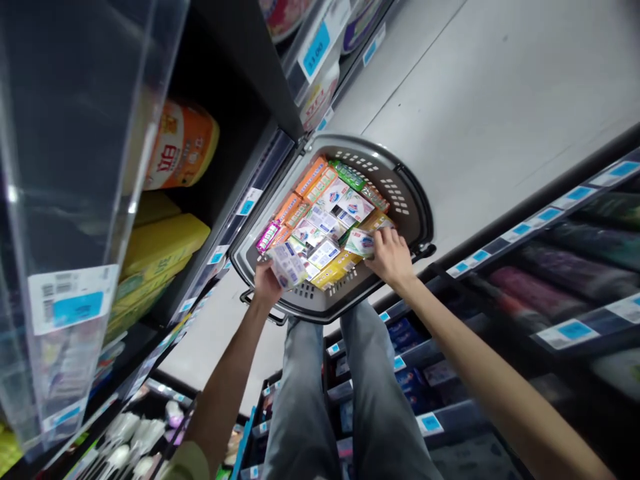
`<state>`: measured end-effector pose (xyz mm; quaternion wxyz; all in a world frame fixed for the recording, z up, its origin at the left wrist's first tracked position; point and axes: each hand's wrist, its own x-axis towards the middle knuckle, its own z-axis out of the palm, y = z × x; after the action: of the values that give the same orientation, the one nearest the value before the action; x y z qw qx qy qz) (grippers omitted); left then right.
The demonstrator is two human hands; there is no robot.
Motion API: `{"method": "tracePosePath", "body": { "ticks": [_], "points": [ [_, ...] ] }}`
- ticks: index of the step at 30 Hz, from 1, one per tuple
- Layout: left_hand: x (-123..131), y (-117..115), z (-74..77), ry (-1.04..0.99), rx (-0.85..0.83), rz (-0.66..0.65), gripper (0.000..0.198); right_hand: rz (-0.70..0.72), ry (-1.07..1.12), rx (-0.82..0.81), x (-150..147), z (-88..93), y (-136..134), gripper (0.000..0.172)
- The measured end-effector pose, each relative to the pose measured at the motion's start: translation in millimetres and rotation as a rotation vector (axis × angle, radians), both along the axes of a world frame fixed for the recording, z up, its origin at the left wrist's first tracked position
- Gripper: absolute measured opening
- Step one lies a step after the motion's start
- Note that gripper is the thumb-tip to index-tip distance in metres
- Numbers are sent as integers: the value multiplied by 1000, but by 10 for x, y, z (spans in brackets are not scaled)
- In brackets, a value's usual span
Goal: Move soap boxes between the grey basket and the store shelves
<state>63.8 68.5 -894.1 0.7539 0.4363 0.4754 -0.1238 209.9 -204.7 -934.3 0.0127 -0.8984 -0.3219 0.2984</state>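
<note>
A grey plastic shopping basket point(420, 193) with slotted sides stands in front of my legs, filled with small packs and boxes. My left hand point(267, 283) grips a white soap box point(289, 265) by its edge at the basket's near left rim. Over the right side of the contents, my right hand point(393, 257) is closed on a white and green soap box point(359, 242). More white soap boxes point(324, 219) lie in the middle. Orange packs point(311, 177) line the left side, a green pack point(347, 175) sits at the far end, and yellow packs point(336, 270) lie nearest me.
Store shelves flank both sides. On the left are an orange-labelled bottle point(181, 147), yellow packs point(160, 250) and a clear plastic panel with a price tag point(73, 299). Shelves with blue price tags point(575, 332) run along the right. Pale floor point(500, 87) stretches beyond the basket.
</note>
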Motion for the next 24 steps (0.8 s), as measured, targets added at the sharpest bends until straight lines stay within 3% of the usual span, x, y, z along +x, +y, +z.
{"method": "tracePosePath", "body": {
  "ticks": [3, 6, 8, 12, 16, 20, 24],
  "points": [
    [-13, -57, 66, 28, -152, 77, 75, 39, 15, -38, -41, -116, 223, 41],
    [2, -114, 5, 43, -192, 53, 67, 90, 87, 11, 8, -211, 342, 37],
    [-11, -160, -94, 70, -139, 33, 61, 110, 144, 70, 81, -245, 356, 37],
    [-119, -241, -282, 94, 105, 45, 68, 122, 258, 172, 169, -260, 433, 47],
    [-282, -261, -303, 107, 228, 70, 67, 391, 321, 225, 17, -340, 724, 48],
    [-429, -244, -226, 201, 385, 85, 69, 713, 379, 231, -185, -549, 1010, 54],
    [-531, -202, -143, 258, 438, 48, 76, 847, 319, 275, -261, -712, 1125, 53]
  ]
}}
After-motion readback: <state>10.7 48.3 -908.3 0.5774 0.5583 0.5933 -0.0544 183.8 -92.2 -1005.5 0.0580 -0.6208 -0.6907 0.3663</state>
